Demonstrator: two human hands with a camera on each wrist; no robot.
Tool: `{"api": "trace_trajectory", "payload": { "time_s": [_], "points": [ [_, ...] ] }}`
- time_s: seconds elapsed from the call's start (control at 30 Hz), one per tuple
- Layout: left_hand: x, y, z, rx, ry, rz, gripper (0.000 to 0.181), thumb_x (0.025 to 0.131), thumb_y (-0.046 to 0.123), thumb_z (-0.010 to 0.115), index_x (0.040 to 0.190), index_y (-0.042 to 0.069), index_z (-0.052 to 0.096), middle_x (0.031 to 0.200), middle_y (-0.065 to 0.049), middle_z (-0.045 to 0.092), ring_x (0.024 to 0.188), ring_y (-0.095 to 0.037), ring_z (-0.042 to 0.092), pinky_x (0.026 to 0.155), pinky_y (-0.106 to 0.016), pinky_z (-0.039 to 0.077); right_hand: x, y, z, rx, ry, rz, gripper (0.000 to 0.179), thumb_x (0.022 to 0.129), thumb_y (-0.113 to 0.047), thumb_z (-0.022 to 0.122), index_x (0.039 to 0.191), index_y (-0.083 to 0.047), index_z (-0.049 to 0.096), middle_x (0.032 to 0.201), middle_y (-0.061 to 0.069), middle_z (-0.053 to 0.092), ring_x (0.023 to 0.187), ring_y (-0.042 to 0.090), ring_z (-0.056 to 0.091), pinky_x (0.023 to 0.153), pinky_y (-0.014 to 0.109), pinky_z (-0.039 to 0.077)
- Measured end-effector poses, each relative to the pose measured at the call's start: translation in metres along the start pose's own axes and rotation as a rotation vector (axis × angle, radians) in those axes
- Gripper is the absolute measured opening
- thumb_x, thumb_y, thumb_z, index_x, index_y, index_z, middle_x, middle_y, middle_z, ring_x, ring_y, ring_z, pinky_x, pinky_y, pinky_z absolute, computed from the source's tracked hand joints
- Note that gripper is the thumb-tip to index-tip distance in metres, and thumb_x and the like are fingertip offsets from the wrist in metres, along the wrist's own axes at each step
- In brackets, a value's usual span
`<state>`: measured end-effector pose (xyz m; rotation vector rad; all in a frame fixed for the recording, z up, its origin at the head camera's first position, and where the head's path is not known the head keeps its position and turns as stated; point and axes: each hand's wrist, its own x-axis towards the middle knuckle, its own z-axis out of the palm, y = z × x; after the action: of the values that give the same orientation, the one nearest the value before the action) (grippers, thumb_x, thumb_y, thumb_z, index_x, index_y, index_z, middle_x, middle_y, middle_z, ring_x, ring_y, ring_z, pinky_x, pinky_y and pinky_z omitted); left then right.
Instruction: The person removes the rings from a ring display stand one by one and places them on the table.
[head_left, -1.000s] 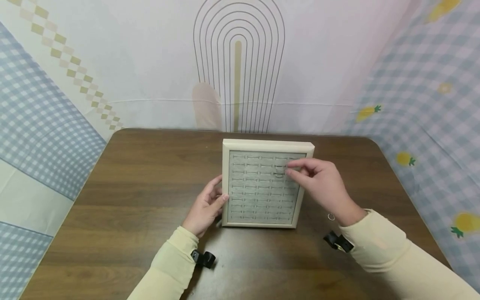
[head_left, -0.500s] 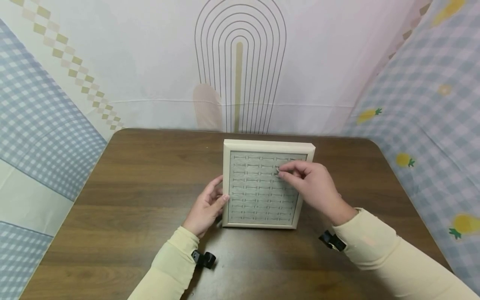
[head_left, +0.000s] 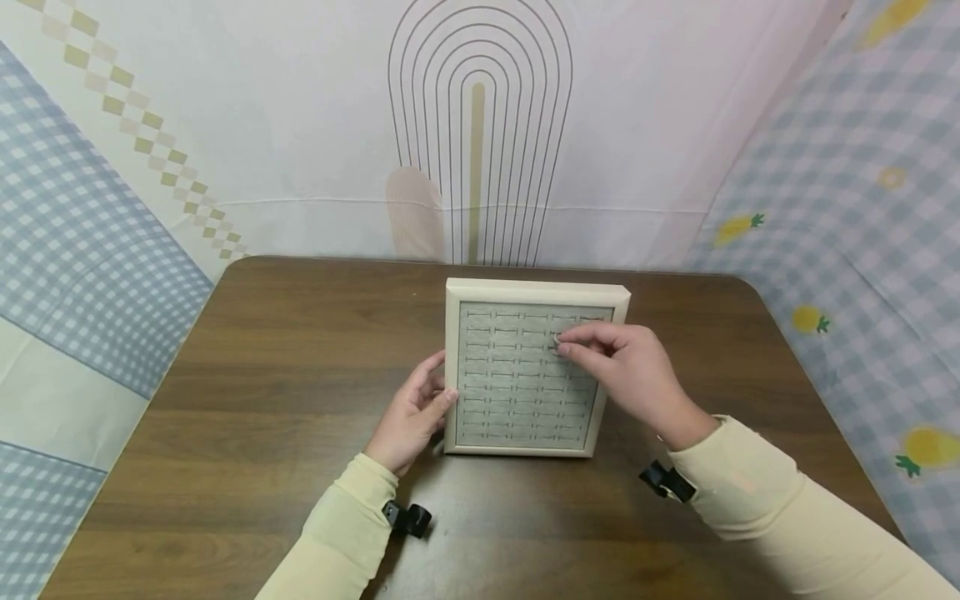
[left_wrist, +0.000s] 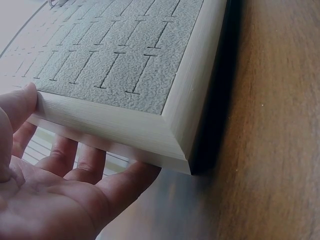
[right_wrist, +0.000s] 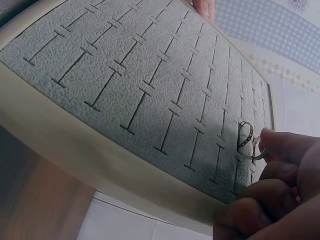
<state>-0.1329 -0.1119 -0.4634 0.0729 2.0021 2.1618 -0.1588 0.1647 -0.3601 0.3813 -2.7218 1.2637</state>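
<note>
A ring display board (head_left: 517, 392), with a cream frame around a grey fuzzy insert cut with rows of slots, stands tilted back on the table. My left hand (head_left: 408, 417) grips its left side; in the left wrist view the thumb lies on the front edge and the fingers reach around the side. Near the board's upper right, my right hand (head_left: 626, 367) pinches a thin silver ring (right_wrist: 259, 150) against the slots. Beside it, a dark beaded ring (right_wrist: 245, 134) sticks out of a slot. In the head view the fingers partly hide this area.
The brown wooden table (head_left: 285, 375) meets a printed cloth backdrop (head_left: 315, 125) behind. Gingham cloth (head_left: 862, 250) hangs at the right side. A black wrist camera (head_left: 407, 518) sits on the left cuff, another (head_left: 667, 482) on the right cuff.
My right hand has moved slightly left over the board, then stayed nearly still. A ring seen on the table by the right wrist is now mostly hidden. My left hand has not moved.
</note>
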Motion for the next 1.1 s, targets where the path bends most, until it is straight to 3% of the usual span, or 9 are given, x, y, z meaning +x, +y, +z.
{"api": "trace_trajectory", "payload": {
  "time_s": [0.33,0.7,1.1],
  "points": [
    [0.001,0.003,0.0,-0.009,-0.013,0.0,0.061,0.101,0.003,0.056,0.155,0.02,0.035,0.125,-0.017,0.061,0.105,-0.027,0.064,0.085,-0.043,0.056,-0.005,0.001,-0.002,0.036,-0.011,-0.003,0.01,0.089,-0.018,0.079,0.097,-0.014,0.081,0.077,0.0,0.07,0.064,0.011,0.05,0.055,0.021,0.04],
    [0.0,0.002,0.0,0.022,0.005,-0.01,0.062,0.1,0.003,0.056,0.156,0.018,0.034,0.125,-0.018,0.061,0.102,-0.024,0.064,0.081,-0.037,0.055,-0.009,0.004,-0.006,0.028,-0.008,0.007,0.009,0.088,-0.015,0.079,0.097,-0.015,0.081,0.081,-0.003,0.071,0.064,0.013,0.051,0.054,0.023,0.042],
    [0.0,0.002,0.0,0.024,0.005,-0.02,0.061,0.101,0.004,0.055,0.156,0.019,0.034,0.123,-0.017,0.062,0.101,-0.024,0.064,0.082,-0.038,0.055,-0.023,0.014,-0.014,0.019,0.02,0.002,0.007,0.088,-0.016,0.08,0.095,-0.015,0.081,0.071,-0.002,0.065,0.061,0.012,0.048,0.052,0.023,0.04]
  ]
}}
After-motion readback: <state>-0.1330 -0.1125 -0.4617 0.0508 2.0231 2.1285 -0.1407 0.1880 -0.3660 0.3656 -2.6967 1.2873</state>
